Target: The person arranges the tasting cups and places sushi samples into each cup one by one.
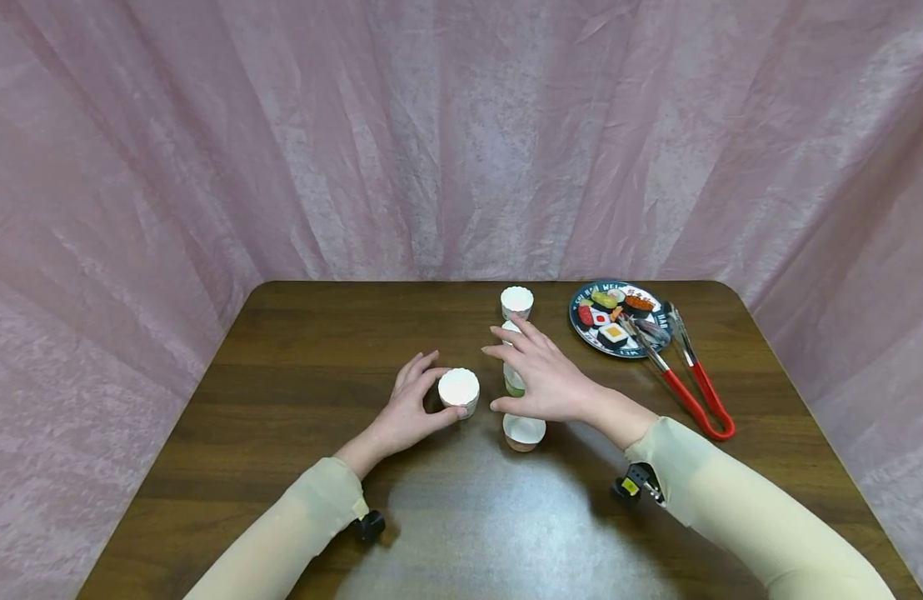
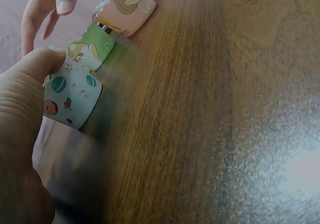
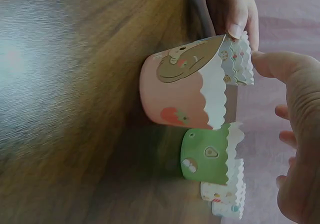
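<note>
Left hand pinches a cup that only its wrist view shows planet-printed; right hand spread.

In the head view, the right hand hides part of the green paper cup and the cup behind it. Tongs cover some of the sushi-print plate, whose smaller rim lettering is unreadable. The bottom edge cuts both sleeves; the left wrist view's top edge crops the pink cup.
</note>
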The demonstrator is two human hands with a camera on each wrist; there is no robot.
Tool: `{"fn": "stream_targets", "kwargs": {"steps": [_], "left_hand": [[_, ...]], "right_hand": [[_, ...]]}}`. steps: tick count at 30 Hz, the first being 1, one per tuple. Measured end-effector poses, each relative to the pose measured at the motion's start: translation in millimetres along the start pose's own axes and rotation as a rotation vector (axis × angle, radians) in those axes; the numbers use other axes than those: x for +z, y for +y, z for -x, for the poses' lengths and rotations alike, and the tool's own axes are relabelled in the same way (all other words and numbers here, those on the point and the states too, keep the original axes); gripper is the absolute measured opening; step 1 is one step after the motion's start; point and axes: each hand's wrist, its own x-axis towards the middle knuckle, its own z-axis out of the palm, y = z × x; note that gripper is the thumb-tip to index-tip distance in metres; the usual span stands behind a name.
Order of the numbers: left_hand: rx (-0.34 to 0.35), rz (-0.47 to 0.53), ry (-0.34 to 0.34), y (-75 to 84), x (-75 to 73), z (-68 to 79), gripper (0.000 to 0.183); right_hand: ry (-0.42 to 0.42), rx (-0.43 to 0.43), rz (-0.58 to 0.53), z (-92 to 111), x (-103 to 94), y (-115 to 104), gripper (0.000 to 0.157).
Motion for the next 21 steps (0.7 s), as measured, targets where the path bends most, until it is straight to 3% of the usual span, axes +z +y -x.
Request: {"fn": "stream_targets", "kwargs": {"steps": [9,21], "left_hand": [[-0.005,0.003,-0.006,0.7,0.2,1.8,0.073],[-0.033,-0.025,-0.013,1.2,0.8,3.9,0.078]], "right_hand": [[-0.065,-0.052,0.031,-20.0,6.2,-4.7,0.079],[-0.091,-0.097,0.039,-30.6,13.2,-4.6,0.075]]}}
